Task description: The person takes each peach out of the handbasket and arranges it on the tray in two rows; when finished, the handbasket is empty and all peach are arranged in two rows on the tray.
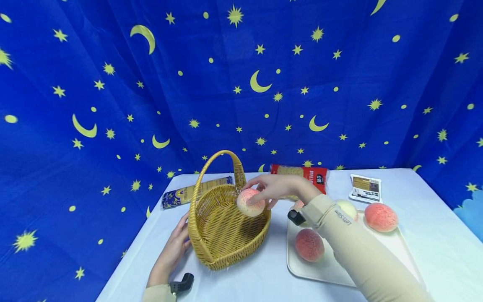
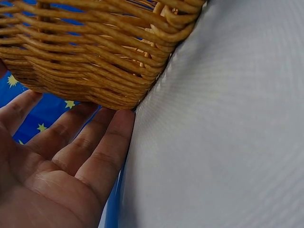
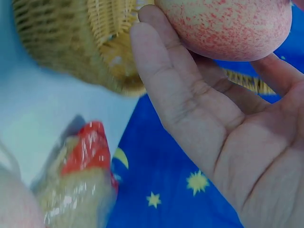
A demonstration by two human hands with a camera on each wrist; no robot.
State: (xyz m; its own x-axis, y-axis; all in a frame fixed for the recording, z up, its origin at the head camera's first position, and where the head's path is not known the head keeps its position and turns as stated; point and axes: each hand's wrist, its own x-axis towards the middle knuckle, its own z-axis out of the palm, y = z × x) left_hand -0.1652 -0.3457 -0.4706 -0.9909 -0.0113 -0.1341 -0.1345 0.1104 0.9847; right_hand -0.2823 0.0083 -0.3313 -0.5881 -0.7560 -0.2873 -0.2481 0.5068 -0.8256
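Observation:
A pink-and-cream peach (image 1: 250,206) is gripped by my right hand (image 1: 278,187), over the right side of a wicker basket (image 1: 226,235). In the right wrist view, fingers and thumb curl around the peach (image 3: 232,31). The basket stands on the white table with its arched handle (image 1: 193,209) up, and no other fruit shows inside it. My left hand (image 1: 175,247) is at the basket's left side. In the left wrist view that hand (image 2: 61,166) has its fingers extended, fingertips right at the basket's lower wall (image 2: 95,61).
At right, a cream tray (image 1: 332,277) holds several peaches, among them a dark red one (image 1: 309,245) and a pink one (image 1: 381,217); my right forearm crosses above it. Behind lie a blue-and-gold packet (image 1: 177,198), a red packet (image 1: 318,178) and a small white pouch (image 1: 366,188).

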